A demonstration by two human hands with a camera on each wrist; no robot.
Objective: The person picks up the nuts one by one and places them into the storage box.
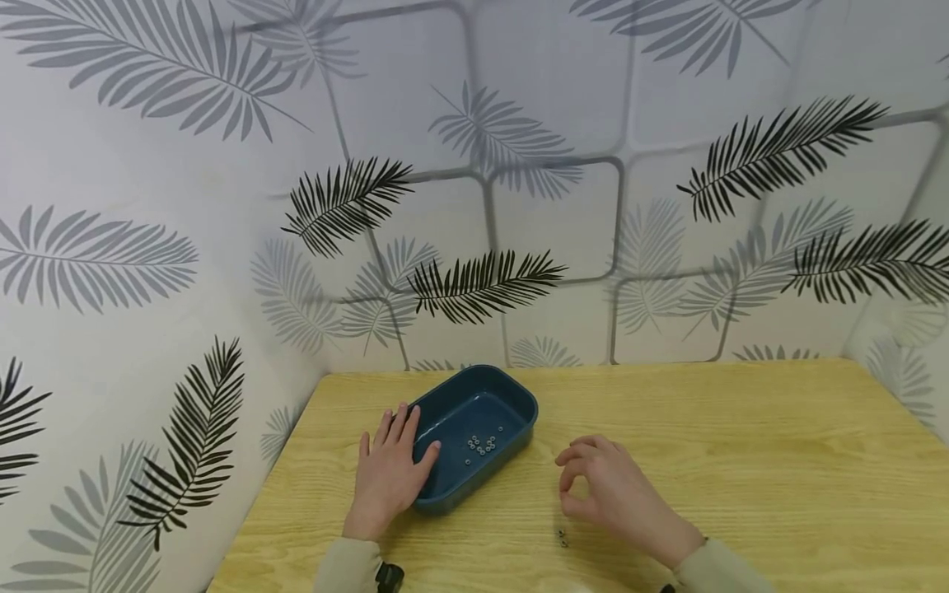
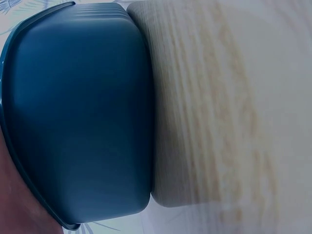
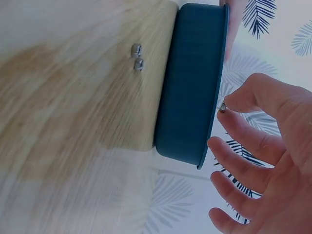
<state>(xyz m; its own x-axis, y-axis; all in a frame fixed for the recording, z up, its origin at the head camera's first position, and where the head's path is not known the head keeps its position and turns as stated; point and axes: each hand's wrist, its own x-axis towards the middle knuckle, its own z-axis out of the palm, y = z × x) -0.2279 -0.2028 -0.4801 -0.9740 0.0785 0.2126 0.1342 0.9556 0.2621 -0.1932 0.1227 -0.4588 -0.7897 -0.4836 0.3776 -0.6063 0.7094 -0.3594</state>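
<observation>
A pale wood-grain counter (image 1: 741, 461) is carrying a smooth, rounded blue plastic tray (image 1: 511, 395) holding a cluster of small metal nuts (image 1: 482, 445). The left hand (image 1: 389, 473) is lying flat and released against the tray's near end. The right hand (image 1: 611, 494) is pinching one shiny nut (image 3: 222, 108) between thumb and forefinger, other fingers loosely spread, while two more nuts (image 3: 137, 56) are lying on the counter beside the tray.

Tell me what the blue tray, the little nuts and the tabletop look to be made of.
Blue tray: likely moulded plastic, matte, with rounded corners and a thin rim. Nuts: probably metal, silvery and glinting. Tabletop: wood or wood-look laminate, pale with visible grain; which one is unclear.
</observation>
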